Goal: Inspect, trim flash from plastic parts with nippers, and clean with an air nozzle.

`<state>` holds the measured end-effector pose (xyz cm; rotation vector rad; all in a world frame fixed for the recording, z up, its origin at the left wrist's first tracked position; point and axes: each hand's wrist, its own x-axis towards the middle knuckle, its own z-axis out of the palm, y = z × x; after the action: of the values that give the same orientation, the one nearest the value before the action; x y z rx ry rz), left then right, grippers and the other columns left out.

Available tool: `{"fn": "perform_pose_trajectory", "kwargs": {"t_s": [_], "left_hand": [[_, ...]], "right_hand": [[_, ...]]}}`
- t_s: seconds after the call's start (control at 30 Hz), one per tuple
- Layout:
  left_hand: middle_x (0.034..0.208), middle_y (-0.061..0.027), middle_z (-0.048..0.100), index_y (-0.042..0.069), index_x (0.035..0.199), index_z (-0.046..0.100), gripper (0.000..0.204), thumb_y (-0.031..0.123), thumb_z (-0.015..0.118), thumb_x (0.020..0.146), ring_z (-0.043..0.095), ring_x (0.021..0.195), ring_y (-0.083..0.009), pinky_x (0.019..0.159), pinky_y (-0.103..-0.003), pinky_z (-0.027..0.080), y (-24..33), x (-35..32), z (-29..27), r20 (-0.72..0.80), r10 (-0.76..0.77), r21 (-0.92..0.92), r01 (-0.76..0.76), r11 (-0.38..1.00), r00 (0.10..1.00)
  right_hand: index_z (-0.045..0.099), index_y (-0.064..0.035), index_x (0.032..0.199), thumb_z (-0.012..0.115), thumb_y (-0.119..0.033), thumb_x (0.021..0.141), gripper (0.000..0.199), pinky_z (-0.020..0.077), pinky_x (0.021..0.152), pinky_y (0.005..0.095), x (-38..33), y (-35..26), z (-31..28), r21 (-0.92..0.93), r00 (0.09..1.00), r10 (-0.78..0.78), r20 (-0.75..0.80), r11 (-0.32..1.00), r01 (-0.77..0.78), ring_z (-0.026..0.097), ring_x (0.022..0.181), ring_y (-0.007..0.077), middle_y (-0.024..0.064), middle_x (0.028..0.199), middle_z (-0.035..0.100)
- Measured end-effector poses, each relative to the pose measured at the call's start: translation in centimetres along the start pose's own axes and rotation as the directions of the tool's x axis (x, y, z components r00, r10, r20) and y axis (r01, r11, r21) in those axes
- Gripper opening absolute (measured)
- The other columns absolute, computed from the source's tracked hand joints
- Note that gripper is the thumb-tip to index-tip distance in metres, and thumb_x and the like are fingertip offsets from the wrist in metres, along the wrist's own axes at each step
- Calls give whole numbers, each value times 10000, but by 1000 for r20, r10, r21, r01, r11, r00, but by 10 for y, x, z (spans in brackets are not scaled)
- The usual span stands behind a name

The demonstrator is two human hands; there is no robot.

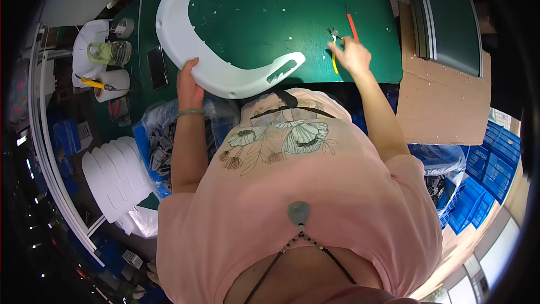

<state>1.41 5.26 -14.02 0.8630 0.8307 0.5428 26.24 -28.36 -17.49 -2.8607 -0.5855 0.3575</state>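
White curved plastic part lies on the green table in the upper middle of the frame. I go from left to right. At the far left I see 1 roll of white tape and a stack of white panels lower down. My left hand grips the lower edge of the part, fingers closed on it, so this hand is the nearer one. The long axis of the part runs as an arc from the upper middle down to the right, and its slotted end points right, toward my right hand. That hand is closed on yellow-handled cutters, beside a red tool, a little apart from the part.
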Motion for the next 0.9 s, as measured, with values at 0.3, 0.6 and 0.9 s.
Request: {"fn": "perform_pose_trajectory", "kwargs": {"t_s": [0.3,0.6,0.9], "left_hand": [[1155,-157,566,-61,1221,484,454,85,594,805,557,1073,-293,957,-399,440,7,1,32,202,0,-178,37,983,979],[1187,-122,569,-17,1242,485,512,334,600,888,548,1091,-229,954,-355,433,28,-7,87,328,127,-302,-24,953,936],[1207,-106,562,-6,1247,479,564,433,567,904,549,1094,-204,937,-341,443,37,-14,117,304,249,-285,-162,945,920]], "right_hand": [[561,-29,979,573,-280,839,287,475,755,460,-18,32,6,292,997,44,-58,956,-25,615,855,409,235,882,633],[482,-62,1301,505,-327,953,438,431,663,233,-115,44,-95,773,723,-329,608,452,-445,543,838,67,-19,948,577],[244,-33,1438,559,-271,928,645,373,1021,367,-156,-2,-75,859,792,-536,290,-218,-462,456,1243,290,183,1307,485]]}}
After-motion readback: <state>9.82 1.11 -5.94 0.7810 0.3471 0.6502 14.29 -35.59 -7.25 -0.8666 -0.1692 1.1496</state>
